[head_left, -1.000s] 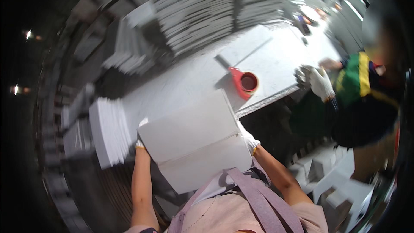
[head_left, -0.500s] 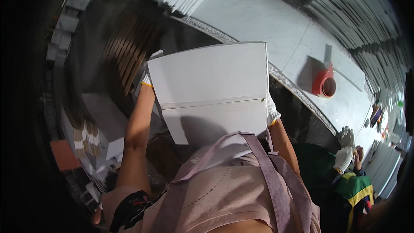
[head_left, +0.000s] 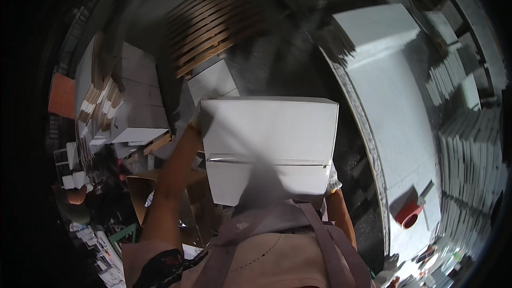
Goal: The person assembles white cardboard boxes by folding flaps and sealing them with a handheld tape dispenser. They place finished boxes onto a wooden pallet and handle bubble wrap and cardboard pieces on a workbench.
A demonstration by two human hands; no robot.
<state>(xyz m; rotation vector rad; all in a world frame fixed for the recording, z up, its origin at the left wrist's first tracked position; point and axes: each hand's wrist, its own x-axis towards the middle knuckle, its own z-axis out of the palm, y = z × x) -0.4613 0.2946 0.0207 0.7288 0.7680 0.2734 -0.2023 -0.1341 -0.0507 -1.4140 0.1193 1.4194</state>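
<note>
White cardboard box is in my carry now, left hand and right hand fingers clamped on its sides; next needs a free spot near the wooden pallet.

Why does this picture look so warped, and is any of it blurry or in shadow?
Head view: the fisheye lens bends the white table edge and blackens the rim; the wooden pallet at top is motion-smeared; a dark shadow falls across the sharper white box.
</note>
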